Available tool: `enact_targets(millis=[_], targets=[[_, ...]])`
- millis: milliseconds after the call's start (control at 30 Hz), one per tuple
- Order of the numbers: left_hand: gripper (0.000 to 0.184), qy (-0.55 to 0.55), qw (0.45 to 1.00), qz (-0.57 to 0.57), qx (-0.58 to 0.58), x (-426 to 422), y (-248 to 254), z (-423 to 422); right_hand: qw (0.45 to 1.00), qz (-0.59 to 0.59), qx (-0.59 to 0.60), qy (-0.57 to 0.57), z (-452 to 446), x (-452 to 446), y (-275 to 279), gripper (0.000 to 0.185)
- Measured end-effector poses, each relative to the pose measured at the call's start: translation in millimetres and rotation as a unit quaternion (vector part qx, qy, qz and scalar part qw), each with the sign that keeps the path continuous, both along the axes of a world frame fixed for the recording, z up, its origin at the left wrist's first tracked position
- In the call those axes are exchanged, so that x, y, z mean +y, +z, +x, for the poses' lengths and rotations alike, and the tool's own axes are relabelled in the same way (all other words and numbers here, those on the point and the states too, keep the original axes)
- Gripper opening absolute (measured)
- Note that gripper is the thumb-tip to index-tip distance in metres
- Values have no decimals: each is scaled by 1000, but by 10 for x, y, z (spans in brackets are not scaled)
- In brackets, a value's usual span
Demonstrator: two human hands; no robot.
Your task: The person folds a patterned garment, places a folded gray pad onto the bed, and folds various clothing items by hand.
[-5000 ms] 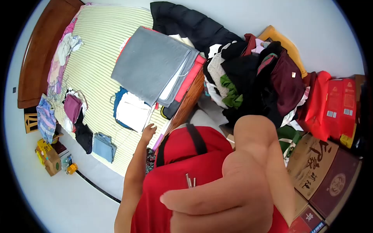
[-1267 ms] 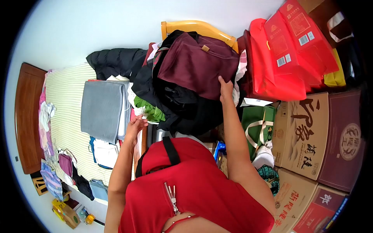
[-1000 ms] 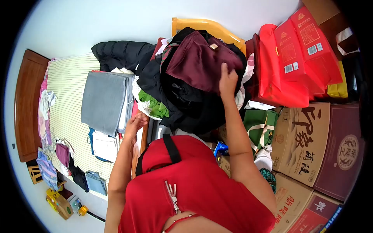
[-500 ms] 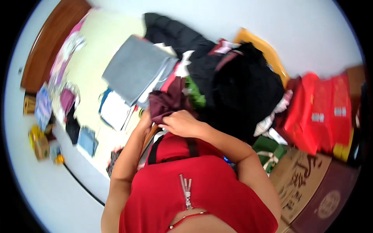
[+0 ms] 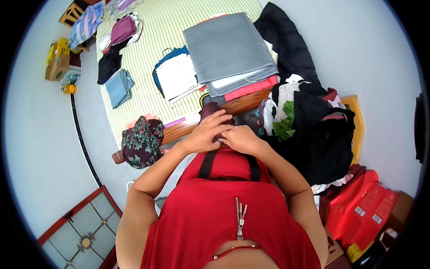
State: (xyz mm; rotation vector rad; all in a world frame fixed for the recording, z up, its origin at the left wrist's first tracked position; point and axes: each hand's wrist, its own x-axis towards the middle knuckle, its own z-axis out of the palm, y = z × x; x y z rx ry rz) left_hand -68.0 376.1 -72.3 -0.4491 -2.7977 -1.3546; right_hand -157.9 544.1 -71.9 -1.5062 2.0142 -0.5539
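Close in front of my red top, both hands meet on a dark maroon garment, bunched up so that its kind does not show. My left hand lies across it with the fingers reaching over the cloth, holding it. My right hand pinches the cloth's near end, fingers curled. The two hands almost touch. Just beyond them is the bed's wooden edge. Folded grey cloth tops a stack on the bed, beside folded white clothes.
A floral dark garment hangs over the bed's corner. To the right, black clothes are heaped on a yellow chair, near red bags. Folded jeans lie on the striped bed sheet. A framed glass panel stands lower left.
My view has turned, and the bed now appears more squarely ahead. The maroon garment has come nearer my body and is more gathered, with my left hand now laid over it.
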Motion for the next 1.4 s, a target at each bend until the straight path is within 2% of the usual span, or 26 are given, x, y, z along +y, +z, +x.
enact_targets(millis=[100, 133, 167, 233, 333, 467, 567, 667, 833, 900, 1067, 1100, 1200, 1300, 1400], targets=[[42, 38, 998, 29, -37, -223, -185, 167, 997, 62, 0, 48, 25, -301, 108, 21], [29, 59, 996, 38, -62, -304, -241, 188, 997, 63, 5, 47, 20, -369, 108, 20], [23, 78, 996, 21, -32, -395, -364, 243, 997, 59, 2, 41, 2, -433, 120, 20], [22, 145, 986, -14, -75, -553, -500, 372, 998, 53, -4, 25, -37, -543, 172, 19], [20, 195, 978, -19, -78, -730, -689, 537, 997, 76, -23, 23, -38, -655, 148, 19], [22, 180, 976, -60, -107, -896, -854, 709, 991, 122, -1, 53, -41, -770, 57, 18], [25, 169, 973, -110, -116, -1030, -802, 766, 984, 136, 79, 78, -92, -837, -221, 15], [23, 183, 961, -169, -120, -1246, -883, 759, 986, 66, 148, 42, -172, -968, -599, 15], [19, 239, 935, -237, -112, -1945, -956, 418, 976, 18, 218, -19, -445, -1653, -965, 16], [19, 263, 911, -291, -128, -2280, -849, 226, 973, 1, 224, -47, -555, -2009, -966, 16], [22, 329, 887, -322, 35, -3018, -619, -35, 961, -85, 229, -129, -713, -2763, -542, 15], [21, 347, 873, -341, 36, -3043, -466, -74, 955, -119, 240, -131, -735, -2855, -539, 12], [25, 343, 847, -404, 40, -3225, -490, -107, 948, -128, 269, -114, -769, -3051, -533, 10], [31, 318, 849, -420, 44, -3225, -782, -63, 957, -109, 243, -112, -807, -3060, -869, 14], [36, 266, 872, -406, -60, -3089, -1363, 124, 967, -96, 201, -122, -760, -2741, -1473, 17]])
